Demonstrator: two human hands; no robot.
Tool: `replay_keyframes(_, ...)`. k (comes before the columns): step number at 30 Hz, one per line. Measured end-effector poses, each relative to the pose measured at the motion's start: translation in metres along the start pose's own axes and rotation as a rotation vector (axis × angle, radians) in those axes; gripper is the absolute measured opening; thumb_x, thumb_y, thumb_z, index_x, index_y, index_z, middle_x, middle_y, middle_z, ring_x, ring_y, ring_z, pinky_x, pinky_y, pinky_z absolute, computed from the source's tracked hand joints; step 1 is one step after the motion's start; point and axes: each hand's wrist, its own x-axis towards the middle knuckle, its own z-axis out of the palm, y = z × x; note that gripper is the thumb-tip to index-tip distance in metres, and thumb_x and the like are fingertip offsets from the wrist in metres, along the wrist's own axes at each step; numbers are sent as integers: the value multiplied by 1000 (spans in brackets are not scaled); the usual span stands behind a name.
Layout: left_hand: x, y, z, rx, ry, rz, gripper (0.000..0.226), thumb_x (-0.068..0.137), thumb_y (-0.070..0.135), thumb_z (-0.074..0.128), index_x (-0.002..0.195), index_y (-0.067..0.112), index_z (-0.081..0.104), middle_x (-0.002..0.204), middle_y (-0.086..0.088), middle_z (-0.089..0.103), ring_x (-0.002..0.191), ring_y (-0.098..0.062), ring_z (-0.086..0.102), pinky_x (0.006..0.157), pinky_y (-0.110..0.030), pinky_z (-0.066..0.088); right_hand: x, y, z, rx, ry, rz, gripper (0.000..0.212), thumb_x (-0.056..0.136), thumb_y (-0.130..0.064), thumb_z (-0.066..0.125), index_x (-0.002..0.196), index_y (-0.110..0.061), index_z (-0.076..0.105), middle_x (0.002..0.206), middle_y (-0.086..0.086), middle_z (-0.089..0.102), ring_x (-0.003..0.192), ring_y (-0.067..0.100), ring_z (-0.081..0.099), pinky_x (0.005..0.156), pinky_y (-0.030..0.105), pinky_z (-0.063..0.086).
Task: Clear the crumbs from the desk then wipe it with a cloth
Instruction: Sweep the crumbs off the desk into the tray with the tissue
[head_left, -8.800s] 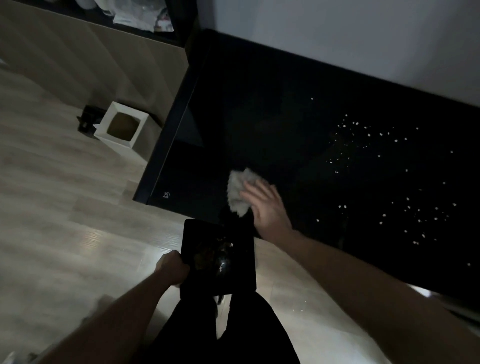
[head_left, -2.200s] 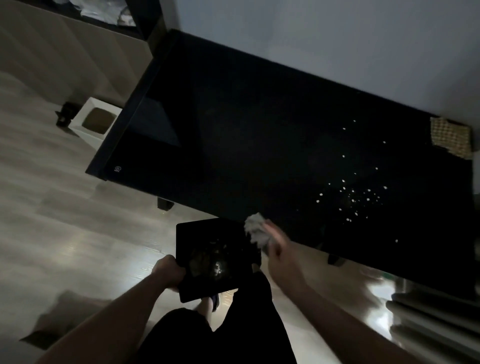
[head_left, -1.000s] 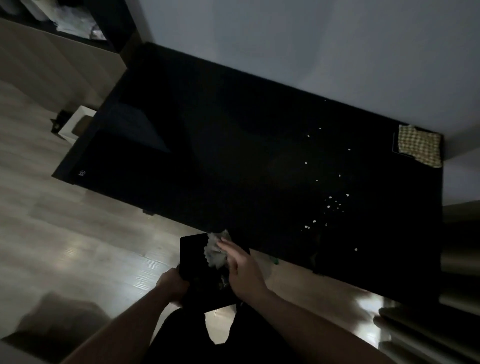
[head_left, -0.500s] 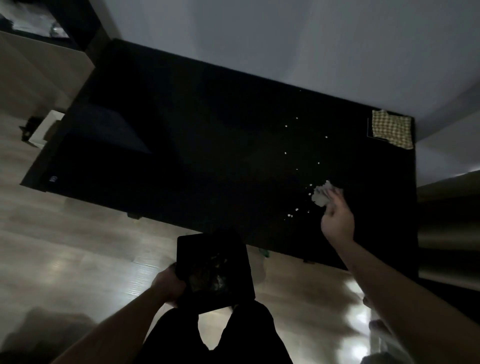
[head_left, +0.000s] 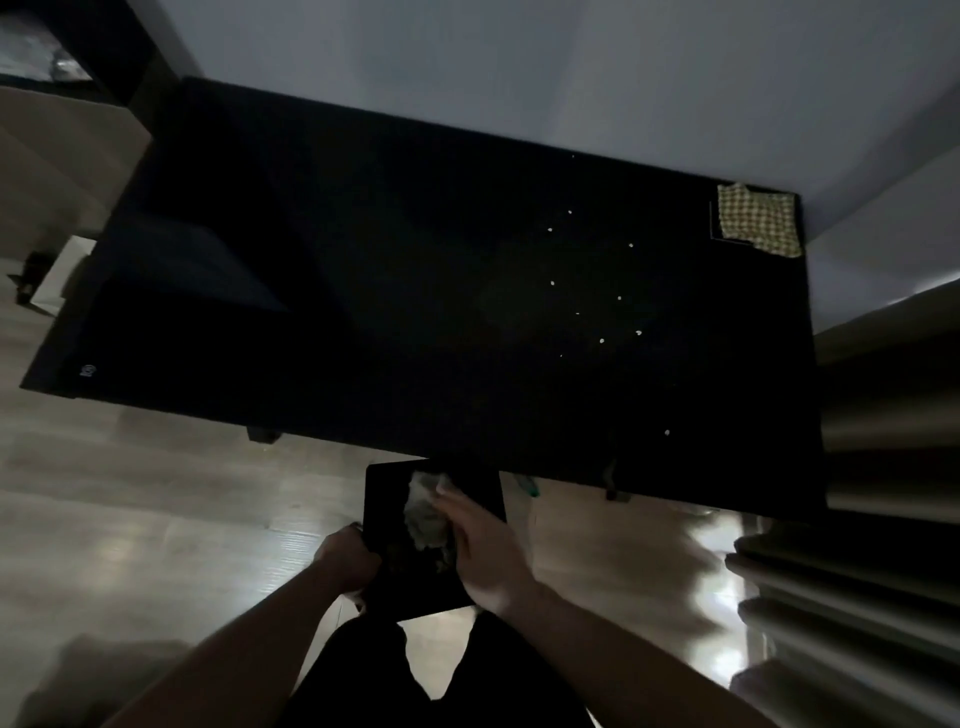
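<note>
- Worktop (head_left: 363, 291): black, rectangular, set against a pale wall; it fills the middle of the view, with wood-look floor (head_left: 130, 509) below its near edge.
- Black tray (head_left: 382, 499): square, held just off the near edge of the worktop, above the floor and in front of the person's dark-clothed legs.
- Right hand (head_left: 485, 551): lies over the right part of the tray, fingers extended and close together, pressing a crumpled pale tissue (head_left: 426, 519) onto the tray surface.
- Left hand (head_left: 348, 558): closed around the tray's near-left edge, thumb on top, carrying it.
- Checked cloth (head_left: 756, 218): yellow-and-white, lying loose at the far right corner of the worktop, well apart from both hands.
- Crumbs (head_left: 602, 341): a sparse scatter of white specks on the right half of the worktop, between the cloth and the near edge; one speck lies alone near the right front.
</note>
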Motion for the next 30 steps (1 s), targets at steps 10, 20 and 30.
replay_keyframes(10,-2,9,11,-27,-19,-23,35,88,24,59,109,-3,68,107,-18,73,104,-31,70,76,-29,52,-14,23,-149,35,475,161,46,107,-4,42,143,-25,62,155,-18,51,147,1,42,121,24,34)
replay_keyframes(20,-1,31,37,-15,-7,-31,19,85,19,59,94,5,67,95,-14,73,93,-29,71,66,-27,47,-11,152,-298,-314,617,426,48,102,-1,44,142,-21,62,155,-2,51,145,23,46,117,39,40)
replay_keyframes(30,-1,43,56,-92,-31,-61,46,79,26,61,120,4,65,108,-14,73,92,-29,71,65,-26,49,-13,135,-217,-361,482,256,71,84,15,47,144,-20,59,156,7,48,155,30,29,119,51,38)
